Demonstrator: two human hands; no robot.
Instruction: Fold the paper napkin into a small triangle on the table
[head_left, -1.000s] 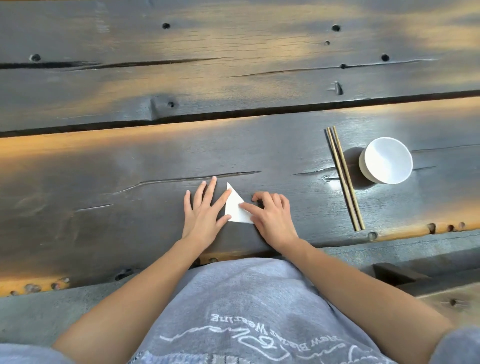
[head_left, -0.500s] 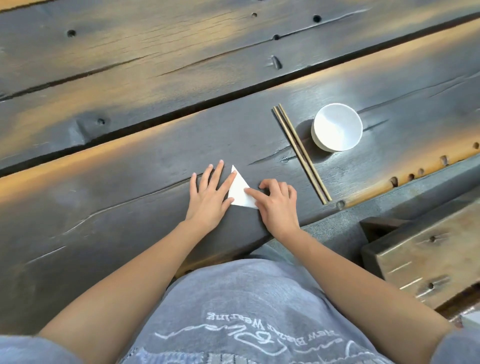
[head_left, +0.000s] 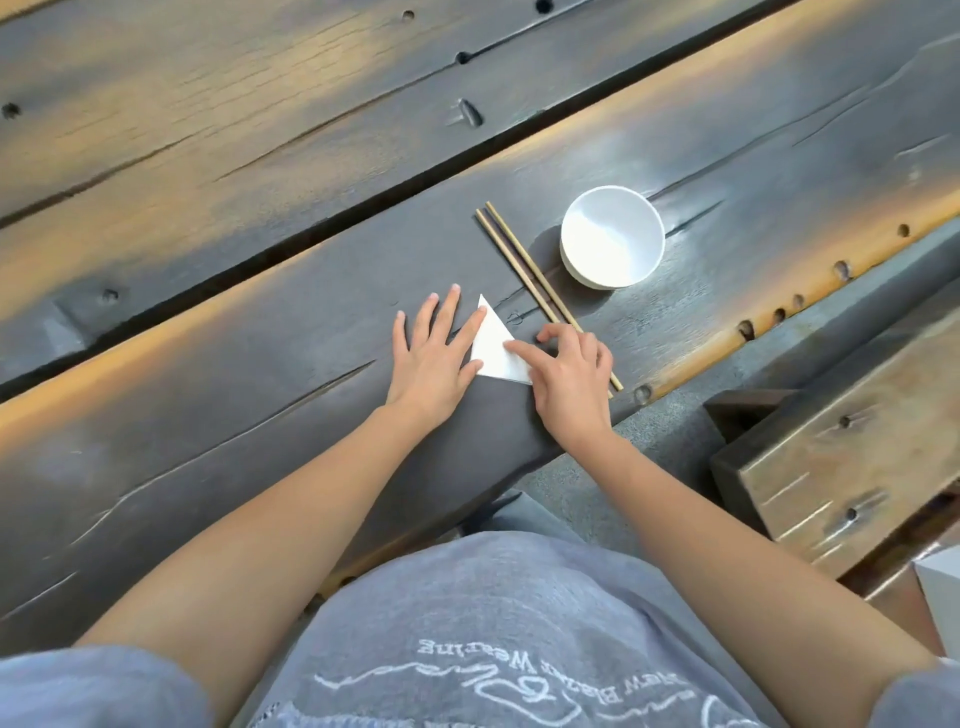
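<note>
A white paper napkin (head_left: 493, 349), folded into a small triangle, lies flat on the dark wooden table (head_left: 270, 374) near its front edge. My left hand (head_left: 434, 358) rests flat with spread fingers on the table, its forefinger and thumb lying on the napkin's left edge. My right hand (head_left: 569, 376) is on the right side, its forefinger stretched out and pressing on the napkin, the other fingers curled. Part of the napkin's lower right corner is hidden under my right hand.
A pair of wooden chopsticks (head_left: 524, 270) lies just right of the napkin, its near end under my right hand. A white bowl (head_left: 612, 236) stands right of the chopsticks. A wooden bench (head_left: 841, 467) sits beyond the table's edge at the right.
The view has swung and tilted, so the table now runs diagonally. Both hands stay pressed on the folded napkin in much the same pose.
</note>
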